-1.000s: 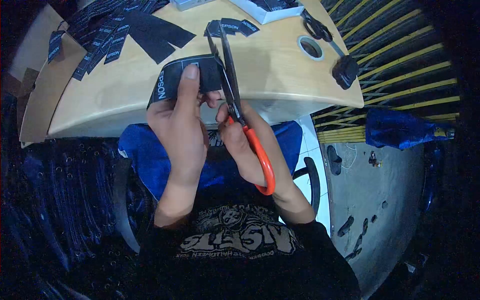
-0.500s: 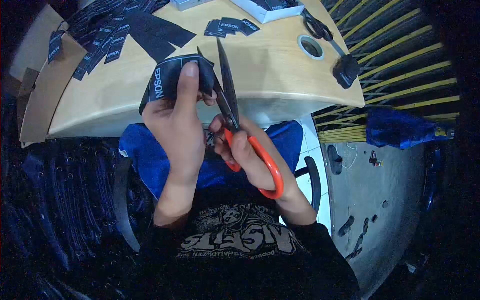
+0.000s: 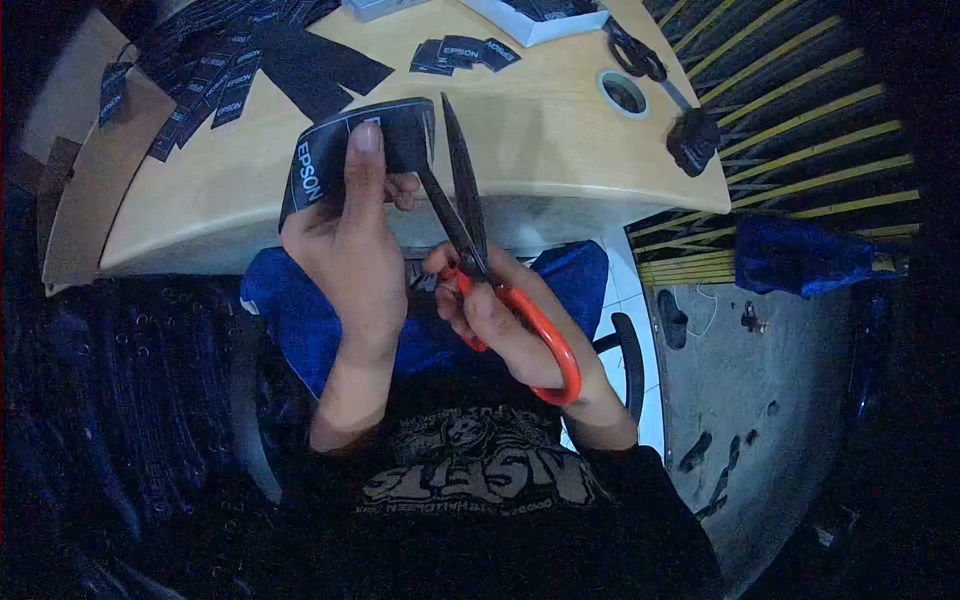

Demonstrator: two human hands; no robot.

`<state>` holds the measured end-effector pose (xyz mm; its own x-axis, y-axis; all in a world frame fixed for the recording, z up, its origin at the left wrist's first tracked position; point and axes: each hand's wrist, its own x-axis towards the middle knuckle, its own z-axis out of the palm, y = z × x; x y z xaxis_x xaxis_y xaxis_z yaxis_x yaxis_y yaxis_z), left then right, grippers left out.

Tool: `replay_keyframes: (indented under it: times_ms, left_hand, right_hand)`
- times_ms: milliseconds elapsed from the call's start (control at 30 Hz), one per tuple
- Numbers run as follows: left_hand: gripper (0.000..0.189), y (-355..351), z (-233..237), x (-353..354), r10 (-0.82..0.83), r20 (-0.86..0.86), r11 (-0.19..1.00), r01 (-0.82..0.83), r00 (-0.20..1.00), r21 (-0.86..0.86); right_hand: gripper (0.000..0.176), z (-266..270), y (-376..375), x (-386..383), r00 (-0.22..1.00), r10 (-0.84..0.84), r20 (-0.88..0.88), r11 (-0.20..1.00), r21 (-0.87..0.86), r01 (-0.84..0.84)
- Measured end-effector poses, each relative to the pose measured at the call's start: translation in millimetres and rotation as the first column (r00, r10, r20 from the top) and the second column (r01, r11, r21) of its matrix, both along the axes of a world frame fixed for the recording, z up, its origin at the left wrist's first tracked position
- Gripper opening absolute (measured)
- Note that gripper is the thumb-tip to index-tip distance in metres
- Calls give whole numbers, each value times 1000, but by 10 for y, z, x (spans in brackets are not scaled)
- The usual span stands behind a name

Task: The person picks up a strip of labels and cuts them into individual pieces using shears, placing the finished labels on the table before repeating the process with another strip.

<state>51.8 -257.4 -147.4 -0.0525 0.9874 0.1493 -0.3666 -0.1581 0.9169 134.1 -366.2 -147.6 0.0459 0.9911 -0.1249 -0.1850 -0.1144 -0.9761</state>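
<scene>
My left hand [image 3: 352, 240] grips a black strip printed with EPSON [image 3: 318, 152], thumb pressed on top and fingers curled beneath. My right hand [image 3: 505, 325] is wrapped around the red handles of a pair of scissors [image 3: 466, 222]. Their dark blades point up and away from me and stand parted, the left blade overlapping the right edge of the strip in this view. Both hands are above my lap, near the table's front edge.
On the pale table [image 3: 540, 130] lie small cut EPSON labels [image 3: 462, 52], longer black strips [image 3: 310, 65], a tape roll [image 3: 622, 94] and a black-handled tool [image 3: 636, 55]. A white box [image 3: 535, 25] stands at the back, cardboard [image 3: 120, 160] at the left.
The scissors have shifted slightly right and their blades have spread wider. The strip in my left hand has turned a little and lies flatter, its right edge more upright.
</scene>
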Motion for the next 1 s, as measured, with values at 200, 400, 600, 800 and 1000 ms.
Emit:
replay_keyframes:
  times_ms: [200,400,600,800,1000]
  left_hand:
    - [15,-55,29,-36,-4,-62,999,7,998,51]
    - [17,-184,15,-12,-2,-51,997,6,999,82]
    - [15,-236,45,-65,-57,-63,998,57,996,-4]
    - [15,-306,124,-79,-69,-29,993,66,997,-100]
    - [21,-106,15,-93,58,-96,997,-54,994,46]
  right_hand:
    - [31,73,-184,60,1000,-7,-31,999,-37,6]
    - [49,100,-129,-7,996,-66,68,998,29,64]
    - [48,190,10,-44,992,-120,22,991,53,119]
    - [66,148,46,-96,993,-111,46,986,133,104]
    - [47,152,-5,-15,998,40,-53,999,3,-40]
